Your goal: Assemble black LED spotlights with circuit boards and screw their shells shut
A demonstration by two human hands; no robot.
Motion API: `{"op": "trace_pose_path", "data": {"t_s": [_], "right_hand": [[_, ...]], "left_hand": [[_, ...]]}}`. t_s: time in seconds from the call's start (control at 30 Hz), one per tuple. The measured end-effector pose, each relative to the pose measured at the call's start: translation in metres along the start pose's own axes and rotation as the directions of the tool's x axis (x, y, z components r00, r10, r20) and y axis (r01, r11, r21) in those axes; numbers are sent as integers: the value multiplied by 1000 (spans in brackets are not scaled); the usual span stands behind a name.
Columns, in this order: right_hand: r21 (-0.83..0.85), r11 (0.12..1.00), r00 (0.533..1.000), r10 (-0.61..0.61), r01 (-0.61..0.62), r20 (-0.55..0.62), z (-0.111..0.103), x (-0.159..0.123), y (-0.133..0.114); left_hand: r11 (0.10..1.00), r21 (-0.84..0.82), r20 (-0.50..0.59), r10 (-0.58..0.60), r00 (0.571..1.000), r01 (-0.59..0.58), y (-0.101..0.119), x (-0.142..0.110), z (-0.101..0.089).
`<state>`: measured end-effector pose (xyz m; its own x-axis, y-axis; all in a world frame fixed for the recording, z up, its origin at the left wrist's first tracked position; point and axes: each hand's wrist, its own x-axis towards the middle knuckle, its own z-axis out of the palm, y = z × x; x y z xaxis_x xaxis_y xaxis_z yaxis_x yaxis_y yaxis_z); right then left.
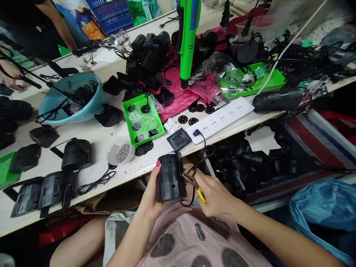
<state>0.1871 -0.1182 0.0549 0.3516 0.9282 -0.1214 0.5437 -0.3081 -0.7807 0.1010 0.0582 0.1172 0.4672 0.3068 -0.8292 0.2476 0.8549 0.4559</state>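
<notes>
My left hand is wrapped round a black cylindrical lamp housing, held just off the table's front edge above my lap. The thumb lies along its left side. In my right hand is a pair of pliers with yellow handles. Their jaws are at the right side of the housing, by its black cable; whether they grip anything I cannot tell. The cable loops near my right hand, and a black plug sits in the white power strip behind.
A green electric screwdriver hangs over the table. Around stand a green tray, a bowl of screws, a blue basket and several black housings. Below right is a striped bag with black parts. Another person's hand shows at far left.
</notes>
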Motion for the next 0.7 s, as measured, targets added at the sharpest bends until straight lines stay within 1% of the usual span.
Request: {"op": "trace_pose_path", "data": {"t_s": [0.03,0.07,0.1,0.13,0.2,0.27,0.33,0.4,0.43,0.5,0.57,0.6,0.63,0.7], "right_hand": [[46,999,1000,24,-24,8,-2,0,-2],[115,992,998,59,-61,20,-5,-1,-6],[201,974,995,95,-101,39,-7,-3,-12],[294,946,990,127,-139,61,-10,-4,-18],[456,868,980,169,-198,106,-13,-7,-30],[561,791,970,196,-245,147,-16,-8,-39],[626,730,961,209,-276,180,-19,-8,-43],[677,672,954,210,-299,212,-21,-8,-44],[703,642,952,208,-307,227,-23,-8,-44],[754,564,941,203,-338,271,-25,-8,-43],[787,484,924,198,-383,328,-27,-9,-43],[794,462,918,196,-396,344,-29,-10,-43],[796,457,918,194,-396,346,-30,-10,-43],[790,490,930,187,-368,317,-32,-9,-44]], "left_hand": [[999,-18,-24,29,999,-29,-1,1,0],[996,-25,-59,89,994,-91,-3,3,-1],[984,-17,-96,176,980,-179,-6,5,-3],[958,8,-122,285,951,-286,-9,8,-5],[884,89,-139,467,873,-458,-16,12,-11],[800,185,-105,593,798,-571,-21,15,-17],[708,279,-31,682,730,-649,-24,17,-23],[614,357,37,744,667,-704,-24,18,-26],[575,387,64,763,643,-720,-23,18,-27],[522,430,101,783,614,-737,-21,18,-28],[486,452,136,791,596,-748,-18,17,-27],[468,459,156,794,587,-755,-17,16,-27],[449,463,178,797,577,-764,-15,16,-26],[419,465,218,800,559,-780,-13,15,-25]]}}
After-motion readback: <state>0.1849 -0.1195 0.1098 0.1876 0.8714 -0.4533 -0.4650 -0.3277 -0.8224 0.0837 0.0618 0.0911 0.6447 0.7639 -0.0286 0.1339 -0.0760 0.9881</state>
